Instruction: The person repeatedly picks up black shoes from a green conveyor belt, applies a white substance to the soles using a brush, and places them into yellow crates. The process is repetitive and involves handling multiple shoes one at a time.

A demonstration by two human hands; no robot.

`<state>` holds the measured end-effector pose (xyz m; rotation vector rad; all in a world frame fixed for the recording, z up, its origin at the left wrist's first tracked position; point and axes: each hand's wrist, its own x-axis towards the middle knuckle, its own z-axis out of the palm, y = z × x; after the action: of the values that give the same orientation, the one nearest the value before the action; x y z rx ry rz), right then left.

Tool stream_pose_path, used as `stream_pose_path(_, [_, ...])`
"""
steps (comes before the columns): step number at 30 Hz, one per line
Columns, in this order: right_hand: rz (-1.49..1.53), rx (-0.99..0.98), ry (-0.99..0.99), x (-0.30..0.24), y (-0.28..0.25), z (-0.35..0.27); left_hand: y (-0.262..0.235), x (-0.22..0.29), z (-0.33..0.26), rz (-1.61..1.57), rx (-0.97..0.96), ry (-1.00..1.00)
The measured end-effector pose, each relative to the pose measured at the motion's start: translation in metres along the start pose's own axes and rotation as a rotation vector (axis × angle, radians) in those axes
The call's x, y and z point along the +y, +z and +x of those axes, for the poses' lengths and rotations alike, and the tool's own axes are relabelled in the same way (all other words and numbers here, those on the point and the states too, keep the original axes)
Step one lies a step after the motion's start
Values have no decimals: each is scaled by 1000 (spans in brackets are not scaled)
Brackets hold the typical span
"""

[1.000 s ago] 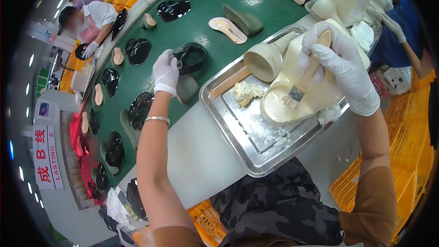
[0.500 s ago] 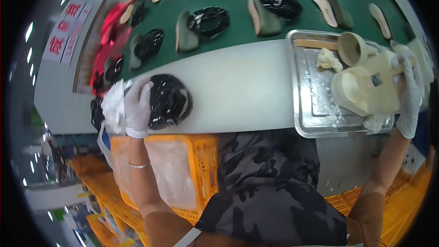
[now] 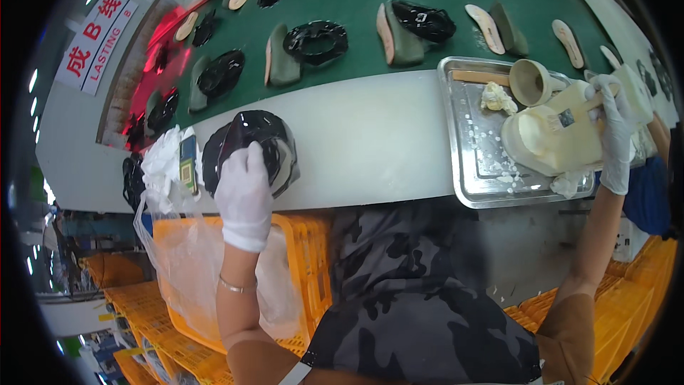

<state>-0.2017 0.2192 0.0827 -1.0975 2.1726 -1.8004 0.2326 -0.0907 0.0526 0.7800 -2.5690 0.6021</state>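
One black patent shoe upper (image 3: pixel 249 125) lies at the left part of the white bench strip (image 3: pixel 370 135), and upon it is the gloved left hand (image 3: pixel 244 189), fingers curved toward its opening, though from where I stand I cannot tell whether they pinch it. Farther right come the metal tray (image 3: pixel 467 125), the cut jug of white paste (image 3: pixel 552 141) inside it, and the brush (image 3: pixel 566 118), whose handle the gloved right hand (image 3: pixel 614 122) holds with closed fingers. I judge the step is taking hold of the upper; the next move seems to call for a secure grip on its edge.

Black upper (image 3: pixel 258 125), cream jug (image 3: pixel 581 139), green belt (image 3: pixel 320 3), grey-black camouflage apron (image 3: pixel 420 321), orange crate (image 3: pixel 309 260)
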Motion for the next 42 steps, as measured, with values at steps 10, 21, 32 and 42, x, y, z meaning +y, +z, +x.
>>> stream_pose_path(10, [38,51,2,-17,15,-5,20,-6,-4,137,-420,-141])
stream_pose_path(21, [151,143,-40,-22,10,-14,-43,25,19,-802,112,-189])
stream_pose_path(32, [-493,141,-482,-8,62,-83,16,80,50,-1505,166,-128])
stream_pose_path(42, [-110,54,-229,16,69,-96,15,155,38,-2434,-848,-742])
